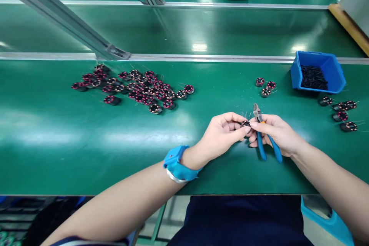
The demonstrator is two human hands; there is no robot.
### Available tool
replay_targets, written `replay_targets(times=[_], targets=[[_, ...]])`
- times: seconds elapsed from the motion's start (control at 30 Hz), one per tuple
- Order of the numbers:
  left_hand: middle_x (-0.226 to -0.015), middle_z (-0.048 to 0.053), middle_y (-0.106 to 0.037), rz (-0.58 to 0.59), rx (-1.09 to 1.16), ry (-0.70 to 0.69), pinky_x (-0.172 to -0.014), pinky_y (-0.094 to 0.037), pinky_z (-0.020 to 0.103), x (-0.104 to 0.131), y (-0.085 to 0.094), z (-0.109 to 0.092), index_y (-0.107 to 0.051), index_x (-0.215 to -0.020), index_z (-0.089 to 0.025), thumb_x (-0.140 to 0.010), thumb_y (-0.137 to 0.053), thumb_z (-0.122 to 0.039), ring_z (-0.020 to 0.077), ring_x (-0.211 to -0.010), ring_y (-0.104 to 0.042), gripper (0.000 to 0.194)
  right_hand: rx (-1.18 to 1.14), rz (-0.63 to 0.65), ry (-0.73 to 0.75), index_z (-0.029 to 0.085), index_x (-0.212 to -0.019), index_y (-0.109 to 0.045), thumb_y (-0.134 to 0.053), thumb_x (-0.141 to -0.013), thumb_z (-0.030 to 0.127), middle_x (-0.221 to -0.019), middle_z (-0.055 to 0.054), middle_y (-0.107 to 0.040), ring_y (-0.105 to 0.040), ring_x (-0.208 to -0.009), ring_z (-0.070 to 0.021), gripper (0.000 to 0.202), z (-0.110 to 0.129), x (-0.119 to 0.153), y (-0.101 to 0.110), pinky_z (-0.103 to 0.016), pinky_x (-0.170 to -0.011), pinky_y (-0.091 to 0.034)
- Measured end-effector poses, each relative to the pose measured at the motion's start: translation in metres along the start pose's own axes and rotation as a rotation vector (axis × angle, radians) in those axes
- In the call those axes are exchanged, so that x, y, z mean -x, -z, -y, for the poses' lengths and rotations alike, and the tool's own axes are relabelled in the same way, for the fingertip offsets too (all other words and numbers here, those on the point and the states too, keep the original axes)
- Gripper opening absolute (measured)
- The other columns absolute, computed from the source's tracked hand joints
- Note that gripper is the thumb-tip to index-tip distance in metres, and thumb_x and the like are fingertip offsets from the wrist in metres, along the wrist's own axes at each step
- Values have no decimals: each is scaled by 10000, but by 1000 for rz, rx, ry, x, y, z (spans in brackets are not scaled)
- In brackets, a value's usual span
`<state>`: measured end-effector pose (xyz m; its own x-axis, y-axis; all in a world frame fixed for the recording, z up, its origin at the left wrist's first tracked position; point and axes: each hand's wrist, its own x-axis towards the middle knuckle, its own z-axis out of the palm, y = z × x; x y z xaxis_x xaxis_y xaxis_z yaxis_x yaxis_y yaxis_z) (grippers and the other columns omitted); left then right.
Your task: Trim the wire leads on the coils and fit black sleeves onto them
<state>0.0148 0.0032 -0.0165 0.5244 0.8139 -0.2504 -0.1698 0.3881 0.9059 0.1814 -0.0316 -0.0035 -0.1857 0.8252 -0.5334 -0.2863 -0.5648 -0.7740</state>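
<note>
Between my fingertips is a small wound coil [246,123] with thin wires standing up from it. My left hand [226,132] pinches it from the left, thumb in front. In my right hand [272,130] lies a pair of blue-handled cutting pliers [261,132], jaws pointing away from me and handles hanging below the fingers. The right thumb and fingertips also touch the coil's right side. A blue band circles my left wrist.
Many coils [150,88] are spread at the left. Three coils [265,92] sit beyond my hands. At the right are several more [340,116] and a blue bin [337,78] holding dark wire-like pieces. A metal post [72,23] slants across the upper left.
</note>
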Motion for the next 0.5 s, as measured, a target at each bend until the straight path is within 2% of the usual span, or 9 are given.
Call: replay_targets(times=[0.2,0.3,0.4,0.5], targets=[[-705,14,-677,29,18,46,-604,-541,202,0,0,-3,-655,-878,-98,-646,-824,-270,89,-614,-635,334,26,12,9,143,-766,-661,-840,-598,449,-676,-16,-675,-640,-578,-110,392,-1,0,0,-257,-567,-579],[-747,29,-687,41,-56,14,-622,-541,228,0,4,-4,-650,-867,-114,-661,-798,-263,108,-647,-645,295,77,-5,58,145,-766,-656,-839,-594,447,-680,-17,-677,-643,-578,-114,393,2,2,0,-250,-561,-565],[-827,46,-696,-55,-389,-161,-704,-544,282,4,25,-9,-650,-857,-143,-684,-749,-222,146,-736,-655,214,108,-87,167,147,-783,-646,-830,-610,433,-694,-22,-682,-644,-569,-120,382,9,7,7,-250,-547,-551],[-840,38,-693,-222,-959,-442,-796,-525,364,12,63,-17,-664,-859,-184,-673,-731,-199,201,-798,-644,198,69,-191,290,157,-813,-647,-811,-646,408,-723,-32,-685,-641,-593,-133,343,21,13,19,-275,-554,-556]])
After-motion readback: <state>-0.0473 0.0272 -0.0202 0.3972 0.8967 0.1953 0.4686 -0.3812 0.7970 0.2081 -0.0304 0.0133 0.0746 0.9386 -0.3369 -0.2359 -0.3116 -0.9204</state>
